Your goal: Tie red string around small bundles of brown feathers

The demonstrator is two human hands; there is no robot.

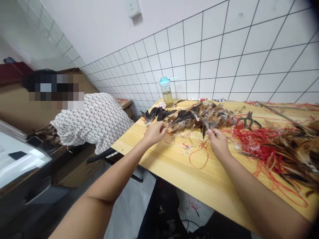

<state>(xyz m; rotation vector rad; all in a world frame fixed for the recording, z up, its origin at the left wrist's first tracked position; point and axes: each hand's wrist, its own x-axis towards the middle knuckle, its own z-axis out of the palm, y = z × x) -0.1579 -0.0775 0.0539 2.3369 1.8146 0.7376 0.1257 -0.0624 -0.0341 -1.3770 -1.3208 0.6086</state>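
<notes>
Head view: your left hand (pixel 154 133) pinches at the near edge of the feather heap (pixel 196 118), at 12 o'clock; your right hand (pixel 218 142) pinches a dark feather (pixel 204 130). Pinch firmly, right at the fingertips.

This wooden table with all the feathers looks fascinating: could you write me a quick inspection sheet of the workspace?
Surface: pale wooden table, scattered with bits of feather and string.
Job's things: pile of brown and black feathers along the middle of the table.
Clutter: tangled red string, black hand tool, water bottle, marker pen.
Hands: left hand and right hand both pinch feathers between their fingers at the pile's near edge.
Cables: nothing seen on the table.
Surroundings: white tiled wall, wall socket, and a co-worker in a patterned shirt to the left.
</notes>
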